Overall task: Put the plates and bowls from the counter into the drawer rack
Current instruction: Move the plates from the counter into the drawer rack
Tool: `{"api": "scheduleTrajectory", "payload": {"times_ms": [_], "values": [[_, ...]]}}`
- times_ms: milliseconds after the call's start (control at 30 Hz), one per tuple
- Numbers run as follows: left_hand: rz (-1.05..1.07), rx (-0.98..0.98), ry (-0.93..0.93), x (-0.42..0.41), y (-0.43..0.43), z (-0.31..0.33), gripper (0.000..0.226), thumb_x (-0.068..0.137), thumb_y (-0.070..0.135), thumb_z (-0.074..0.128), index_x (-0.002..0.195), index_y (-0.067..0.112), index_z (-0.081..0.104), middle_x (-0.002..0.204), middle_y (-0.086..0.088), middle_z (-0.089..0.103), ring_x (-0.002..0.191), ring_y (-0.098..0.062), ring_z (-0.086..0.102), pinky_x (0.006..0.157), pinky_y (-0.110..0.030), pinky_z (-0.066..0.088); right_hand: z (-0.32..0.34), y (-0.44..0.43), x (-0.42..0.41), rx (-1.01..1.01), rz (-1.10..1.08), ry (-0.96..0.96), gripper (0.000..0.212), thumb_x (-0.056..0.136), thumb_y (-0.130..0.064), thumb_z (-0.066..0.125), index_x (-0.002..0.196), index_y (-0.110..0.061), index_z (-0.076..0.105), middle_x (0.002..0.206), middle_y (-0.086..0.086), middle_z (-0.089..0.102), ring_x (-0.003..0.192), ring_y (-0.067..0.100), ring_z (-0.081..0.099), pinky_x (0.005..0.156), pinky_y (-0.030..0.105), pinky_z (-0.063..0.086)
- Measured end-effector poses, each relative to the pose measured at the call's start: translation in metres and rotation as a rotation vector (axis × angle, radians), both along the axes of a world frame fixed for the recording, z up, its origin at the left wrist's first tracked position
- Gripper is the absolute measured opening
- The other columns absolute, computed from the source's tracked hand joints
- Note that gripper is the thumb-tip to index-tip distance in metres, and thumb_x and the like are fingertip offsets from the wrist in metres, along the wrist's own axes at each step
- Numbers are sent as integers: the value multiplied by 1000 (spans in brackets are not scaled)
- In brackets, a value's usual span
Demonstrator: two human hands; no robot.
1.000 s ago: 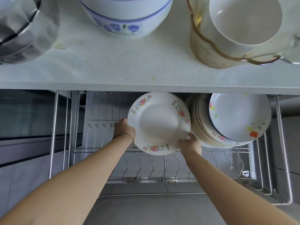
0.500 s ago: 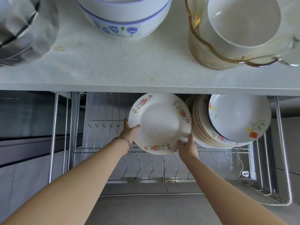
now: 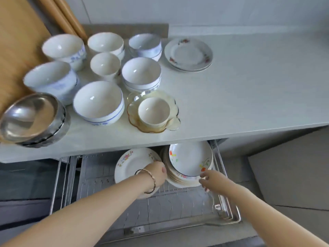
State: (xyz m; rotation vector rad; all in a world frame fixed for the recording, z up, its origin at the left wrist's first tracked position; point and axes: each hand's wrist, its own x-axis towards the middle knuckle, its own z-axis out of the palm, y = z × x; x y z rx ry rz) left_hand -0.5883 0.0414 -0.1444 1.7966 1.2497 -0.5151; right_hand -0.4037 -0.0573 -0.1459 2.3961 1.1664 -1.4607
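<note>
Grey floor and a pulled-out drawer rack [image 3: 229, 216] fill the near part of the view, below a white counter [image 3: 249, 97].

Closest to us, both arms reach down into the rack. The left hand [image 3: 156, 172] curls around the right side of a flower plate [image 3: 131, 164] and holds it standing on its edge. The right hand [image 3: 209, 179] is loose and spread, with nothing in it, and its fingertips [image 3: 203, 176] just touch the bottom of the plate stack [image 3: 188, 163]. That stack leans at the right end of the rack, under the counter's front edge.

To do this step well, I think the left hand should hold the flower plate until it sits between the wires and does not wobble. The right hand can keep the stack from tipping. Slow moves are best, because plates chip.

Farther back, many dishes wait on the counter. A steel bowl [image 3: 32, 118] sits at the front left corner. A small cup in a glass dish [image 3: 154, 112] sits near the front edge. Behind them are lots of white bowls [image 3: 98, 102]. Two small plates [image 3: 188, 54] lie near the back, to the right of the bowls.
</note>
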Motion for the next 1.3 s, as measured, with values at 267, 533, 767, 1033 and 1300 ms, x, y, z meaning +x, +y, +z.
{"api": "scheduleTrajectory", "payload": {"times_ms": [267, 533, 767, 1033, 1300], "values": [[186, 210, -238, 169, -40, 101, 20, 90, 16, 43, 92, 15, 63, 96, -9, 63, 88, -24, 56, 79, -27, 44, 113, -42, 167, 234, 92, -128, 34, 92, -27, 44, 121, -14, 58, 107, 5, 64, 96, 21, 63, 85, 27, 49], [411, 258, -252, 249, -82, 146, 22, 90, 11, 38, 90, 10, 60, 84, -9, 60, 76, -23, 54, 67, -25, 41, 177, -57, 265, 245, 381, -229, 34, 94, -27, 40, 124, -20, 55, 135, -1, 52, 123, 19, 50, 101, 29, 39], [581, 303, -281, 252, -50, 174, 14, 89, 13, 40, 82, 14, 53, 82, -8, 56, 73, -22, 52, 64, -26, 39, 203, 9, 277, 366, 443, -198, 31, 94, -26, 44, 120, -17, 58, 126, 3, 60, 101, 18, 56, 89, 26, 41], [751, 248, -316, 258, 27, 180, 19, 84, 5, 39, 77, 18, 50, 89, -15, 57, 80, -31, 54, 68, -27, 39, 201, 90, 291, 442, 443, -126, 7, 92, -22, 44, 92, -25, 50, 118, 5, 65, 88, 12, 48, 79, 21, 36], [1149, 124, -479, 285, 121, 116, 40, 89, 6, 42, 128, 9, 42, 85, -7, 55, 76, -27, 54, 64, -26, 41, 129, 224, 316, 441, 355, -91, 29, 92, -25, 44, 113, -14, 62, 115, 7, 67, 100, 22, 61, 90, 29, 47]]}}
